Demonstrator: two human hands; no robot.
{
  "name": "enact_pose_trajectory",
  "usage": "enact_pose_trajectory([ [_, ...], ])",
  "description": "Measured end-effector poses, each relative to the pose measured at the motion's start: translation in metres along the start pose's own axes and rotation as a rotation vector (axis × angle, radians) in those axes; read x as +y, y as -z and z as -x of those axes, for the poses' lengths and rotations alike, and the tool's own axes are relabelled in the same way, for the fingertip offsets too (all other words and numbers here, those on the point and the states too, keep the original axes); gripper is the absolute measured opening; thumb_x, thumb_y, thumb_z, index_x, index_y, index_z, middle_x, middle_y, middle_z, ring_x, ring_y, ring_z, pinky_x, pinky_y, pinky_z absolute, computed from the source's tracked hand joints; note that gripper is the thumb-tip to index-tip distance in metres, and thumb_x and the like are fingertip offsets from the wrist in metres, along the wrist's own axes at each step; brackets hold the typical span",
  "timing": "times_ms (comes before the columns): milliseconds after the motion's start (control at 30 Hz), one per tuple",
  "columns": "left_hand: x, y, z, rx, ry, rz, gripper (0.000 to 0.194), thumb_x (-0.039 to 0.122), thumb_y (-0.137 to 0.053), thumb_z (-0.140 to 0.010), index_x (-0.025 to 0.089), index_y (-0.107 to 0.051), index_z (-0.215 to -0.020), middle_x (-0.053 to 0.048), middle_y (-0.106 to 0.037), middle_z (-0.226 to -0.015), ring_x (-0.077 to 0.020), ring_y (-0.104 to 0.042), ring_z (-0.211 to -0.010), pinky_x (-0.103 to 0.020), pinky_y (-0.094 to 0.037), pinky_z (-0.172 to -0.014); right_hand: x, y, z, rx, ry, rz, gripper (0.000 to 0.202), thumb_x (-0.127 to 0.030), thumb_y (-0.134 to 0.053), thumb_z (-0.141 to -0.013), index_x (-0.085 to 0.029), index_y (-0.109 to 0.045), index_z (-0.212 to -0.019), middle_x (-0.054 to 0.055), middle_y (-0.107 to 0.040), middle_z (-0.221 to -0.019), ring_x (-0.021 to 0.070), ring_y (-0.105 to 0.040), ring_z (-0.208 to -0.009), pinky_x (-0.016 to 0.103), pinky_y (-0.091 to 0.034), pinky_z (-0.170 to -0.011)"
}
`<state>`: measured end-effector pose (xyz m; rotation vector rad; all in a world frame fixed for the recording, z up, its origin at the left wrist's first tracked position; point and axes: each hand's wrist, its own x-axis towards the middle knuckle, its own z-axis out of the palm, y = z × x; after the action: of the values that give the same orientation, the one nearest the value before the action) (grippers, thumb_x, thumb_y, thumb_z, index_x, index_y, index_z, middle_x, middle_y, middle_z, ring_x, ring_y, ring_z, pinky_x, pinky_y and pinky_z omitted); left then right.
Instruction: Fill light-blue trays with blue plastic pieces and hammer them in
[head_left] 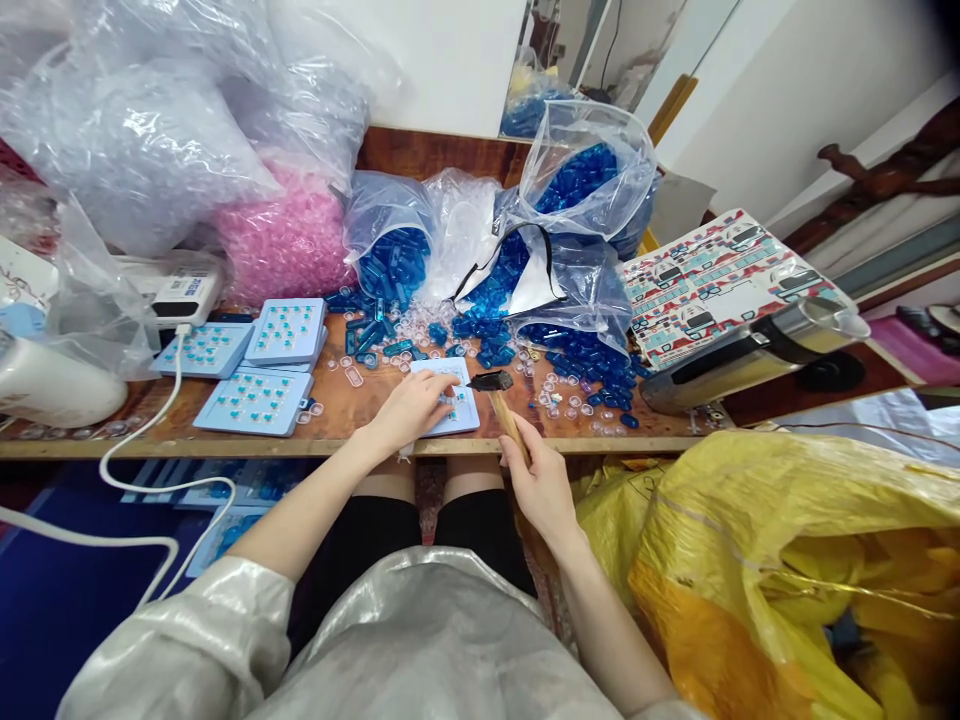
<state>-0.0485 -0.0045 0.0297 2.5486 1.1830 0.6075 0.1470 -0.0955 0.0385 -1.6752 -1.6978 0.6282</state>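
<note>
We are clasping the hammer (pixel 501 404) by its handle, the fingers of our right hand (pixel 541 478) wrapping round the wood, its head hanging by the right edge of the panel (pixel 466 417). The panel is lying at the table's (pixel 360 405) front edge. Our left hand (pixel 412 405) is bending its fingers over it; whether they are pinching anything, we are unable to make out. Blue pieces (pixel 609 372) are lying behind.

Mid-frame, the left hand (pixel 411 408) is covering part of a pale-blue panel (pixel 466 412). The top edge is cropping clear bags (pixel 150 130) at upper left; the right edge is cutting off a yellow sack (pixel 720 540), lower right.
</note>
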Motion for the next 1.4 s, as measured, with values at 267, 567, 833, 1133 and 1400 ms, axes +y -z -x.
enact_pose_trajectory([
  [267,-0.005,-0.014,0.002,0.085,0.078,0.103,0.038,0.019,-0.059,-0.078,0.019,-0.043,-0.112,-0.002,-0.063,-0.091,-0.0199,-0.053,-0.094,-0.035,-0.043,-0.085,-0.007,0.004,0.0,0.008,0.078,0.055,0.04,-0.032,-0.039,-0.089,-0.016,-0.051,-0.124,0.006,-0.07,-0.086,0.0181,-0.066,-0.076,0.028,-0.05,-0.07],
  [567,-0.008,-0.022,0.0,0.081,0.112,0.201,0.047,0.017,-0.059,-0.076,0.018,-0.038,-0.118,-0.003,-0.061,-0.088,-0.0217,-0.052,-0.1,-0.037,-0.042,-0.087,-0.006,-0.003,0.0,-0.069,0.095,0.26,0.037,-0.028,-0.04,-0.089,-0.023,-0.051,-0.124,0.007,-0.068,-0.102,0.0215,-0.066,-0.085,0.03,-0.051,-0.071],
  [833,-0.036,0.001,0.009,0.196,0.13,0.093,0.034,0.013,-0.046,-0.081,0.016,-0.046,-0.115,-0.008,-0.057,-0.104,-0.0191,-0.052,-0.099,-0.035,-0.042,-0.088,-0.007,0.01,-0.003,0.017,0.034,0.119,0.039,-0.032,-0.036,-0.09,-0.019,-0.05,-0.125,0.006,-0.07,-0.088,0.019,-0.065,-0.074,0.028,-0.049,-0.067],
  [1133,-0.079,-0.002,0.023,0.132,0.148,-0.09,0.016,0.018,-0.045,-0.083,0.015,-0.057,-0.093,-0.009,-0.061,-0.094,-0.0213,-0.054,-0.092,-0.037,-0.045,-0.085,0.0,0.003,0.001,-0.041,0.004,0.078,0.04,-0.032,-0.038,-0.089,-0.019,-0.051,-0.124,0.005,-0.069,-0.08,0.0183,-0.064,-0.069,0.027,-0.048,-0.063],
  [1400,-0.033,0.015,0.045,0.102,0.31,0.356,0.019,0.031,-0.054,-0.081,0.019,-0.058,-0.096,-0.001,-0.066,-0.086,-0.0137,-0.061,-0.073,-0.026,-0.05,-0.071,0.001,0.002,-0.001,-0.054,0.001,0.053,0.04,-0.033,-0.039,-0.089,-0.02,-0.051,-0.124,0.004,-0.069,-0.079,0.0187,-0.065,-0.07,0.028,-0.049,-0.065],
])
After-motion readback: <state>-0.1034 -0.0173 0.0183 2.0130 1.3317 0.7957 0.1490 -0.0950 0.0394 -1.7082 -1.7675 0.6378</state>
